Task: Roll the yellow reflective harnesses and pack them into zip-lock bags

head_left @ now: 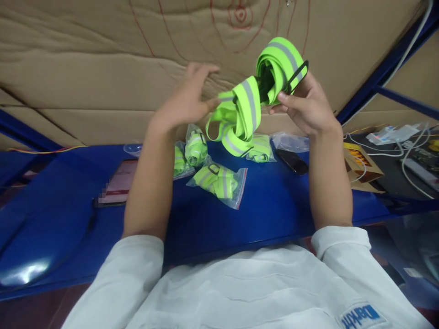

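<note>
A neon-green reflective strap (252, 103) with a grey stripe and black buckles hangs partly coiled above the table. My right hand (308, 103) grips its upper coil by a black buckle, thumb in front. To the left of the strap is my left hand (187, 98), its fingers spread apart. The left thumb tip meets the strap's left edge in view; whether they touch I cannot tell. Below lie several similar straps in clear zip bags: one bagged strap (219, 180) in front, a rolled one (196, 148) behind it, and another bagged strap (261, 148) to the right.
The blue table (267, 214) runs up to a cardboard wall (103, 87). A black phone (291, 161) and a clear plastic bag (291, 141) lie right. Left is a tablet-like screen (120, 180). Cables and an open cardboard box (361, 164) are at far right.
</note>
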Motion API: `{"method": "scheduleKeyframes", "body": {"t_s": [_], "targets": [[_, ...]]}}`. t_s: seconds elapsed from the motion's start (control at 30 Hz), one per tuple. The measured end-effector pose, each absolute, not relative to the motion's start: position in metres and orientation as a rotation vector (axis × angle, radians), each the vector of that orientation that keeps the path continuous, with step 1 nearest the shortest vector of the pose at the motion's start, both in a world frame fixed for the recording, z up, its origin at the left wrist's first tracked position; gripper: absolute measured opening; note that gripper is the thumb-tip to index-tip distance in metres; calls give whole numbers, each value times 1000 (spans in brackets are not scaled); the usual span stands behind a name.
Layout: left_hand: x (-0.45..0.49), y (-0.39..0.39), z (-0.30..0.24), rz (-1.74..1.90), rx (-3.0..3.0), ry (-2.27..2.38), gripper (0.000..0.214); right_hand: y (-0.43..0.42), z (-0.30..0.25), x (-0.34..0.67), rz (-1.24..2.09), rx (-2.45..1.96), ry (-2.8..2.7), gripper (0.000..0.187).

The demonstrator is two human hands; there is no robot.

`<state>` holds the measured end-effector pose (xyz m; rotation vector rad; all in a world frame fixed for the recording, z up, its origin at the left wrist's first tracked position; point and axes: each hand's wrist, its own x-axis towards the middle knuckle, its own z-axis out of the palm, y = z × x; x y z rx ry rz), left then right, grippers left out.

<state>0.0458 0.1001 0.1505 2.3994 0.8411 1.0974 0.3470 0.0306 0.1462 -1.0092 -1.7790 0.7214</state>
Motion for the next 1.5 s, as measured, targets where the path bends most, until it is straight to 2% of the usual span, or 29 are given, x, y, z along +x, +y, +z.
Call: {"method": "scheduleKeyframes", "body": {"t_s": [0.13,0.33,0.43,0.57,0.67,0.8,0.87,0.93,1.03,1.2,1.33,1.5], "targets": [[55,66,167,1099,2346,602,25,35,144,337,665,-962,-1776,63],[84,58,153,641,2327,453,36,33,146,320,218,-1169,-1801,56],[98,63,145,685,2246,558,38,34,149,318,75,-1183,-1776,52],[89,73,149,958,2216,574,42,31,159,335,61,-1188,-1732,39],[72,85,155,1113,2180,658,43,21,168,359,74,-1338,-1833,40],[63,87,160,1159,2277,805,38,2,172,372,446,-1570,-2225,62],[66,79,162,1067,2424,801,36,-4,170,362,381,-1506,-2215,70],[71,68,163,960,2553,756,36,-6,168,344,227,-1354,-2135,63],[78,53,164,918,2649,732,36,-1,166,318,232,-1234,-2108,41],[81,46,161,929,2865,836,44,13,160,306,216,-1172,-1975,24],[80,43,162,788,2983,934,38,17,155,307,260,-1126,-2016,20],[80,29,167,595,3168,1242,41,11,153,305,202,-1070,-2147,27]]}}
